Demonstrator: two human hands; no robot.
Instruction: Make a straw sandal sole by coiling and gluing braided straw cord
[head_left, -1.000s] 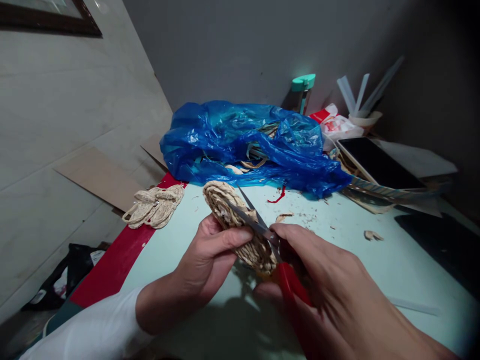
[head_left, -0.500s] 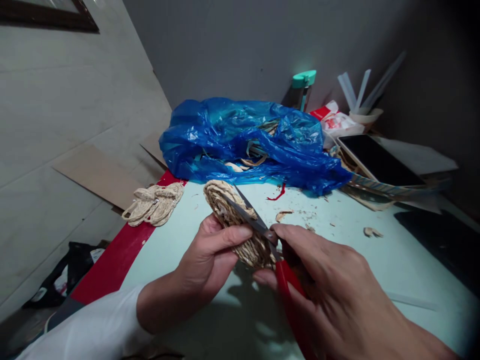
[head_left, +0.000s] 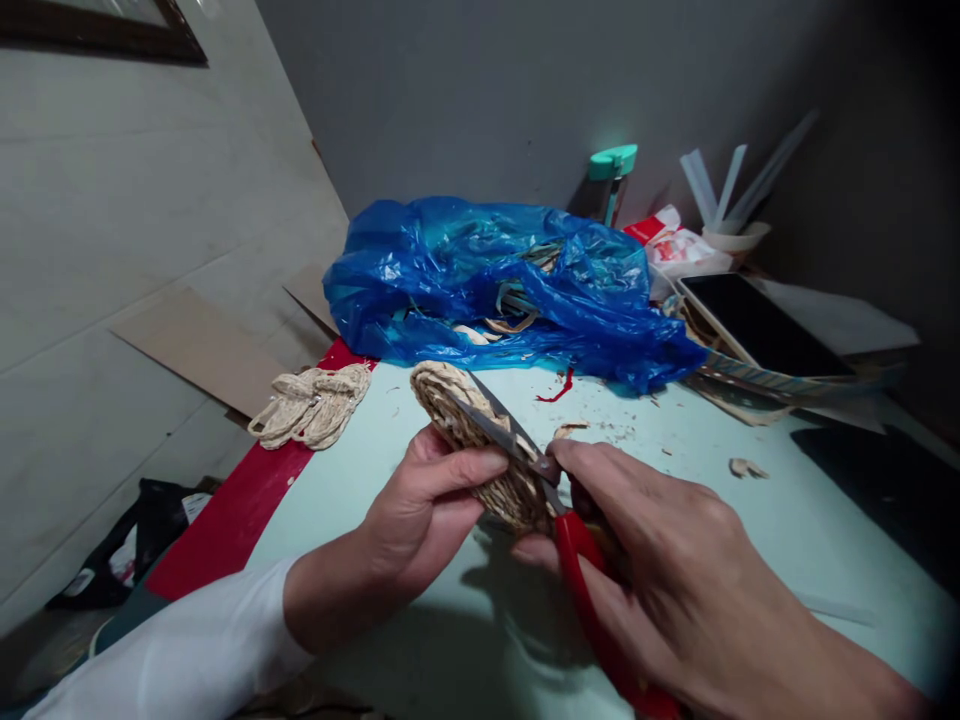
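My left hand (head_left: 427,490) grips an oval coil of twisted, straw-coloured cord (head_left: 442,395), its thumb lying across the near side. In my right hand (head_left: 667,560) is a pair of scissors (head_left: 585,570) with red handles and dark blades. The blades are slightly parted and lie over the face of the coil, tips toward its far end. Whether a strand sits between them I cannot tell. My right fingers hide part of the handles and the coil's lower end.
A second bundle of cord (head_left: 311,405) lies on the red strip (head_left: 232,520) at the left. Behind my hands is a crumpled blue plastic bag (head_left: 450,270) with dry strips in it. A tablet (head_left: 761,320) rests on a basket at the right. Scraps (head_left: 748,468) dot the pale tabletop (head_left: 675,430).
The whole view has shifted slightly. Both hands stay at the coil, and the scissors remain laid over it with nearly the same opening.
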